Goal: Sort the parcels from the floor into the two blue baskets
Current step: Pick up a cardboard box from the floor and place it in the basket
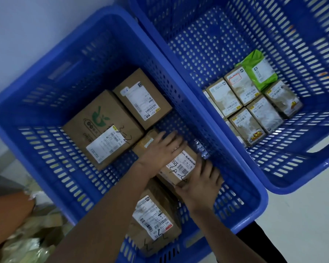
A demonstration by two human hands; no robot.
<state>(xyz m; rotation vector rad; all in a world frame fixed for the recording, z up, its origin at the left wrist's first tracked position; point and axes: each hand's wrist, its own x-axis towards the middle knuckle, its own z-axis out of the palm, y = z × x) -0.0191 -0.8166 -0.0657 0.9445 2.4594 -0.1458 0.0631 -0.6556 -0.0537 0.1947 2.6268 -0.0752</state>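
Both hands are down inside the near basket (36,103) on one brown parcel (180,168) lying on the basket floor against its wall at 3 o'clock. The left hand (163,147) lies flat on the parcel's top at its 11 o'clock end, fingers together and stretched out toward the wall. The right hand (201,183) grips the parcel's 5 o'clock corner, fingers curled over the edge. The parcel's label shows between the two hands. A logo box (103,128) sits at 9 o'clock of the left hand, a smaller box (142,97) at 11 o'clock, and a taped box (154,217) at 6 o'clock, under the forearms. The far basket (302,183) at 2 o'clock holds a tight block of small boxes (254,112) with a green bag (258,69) on top.
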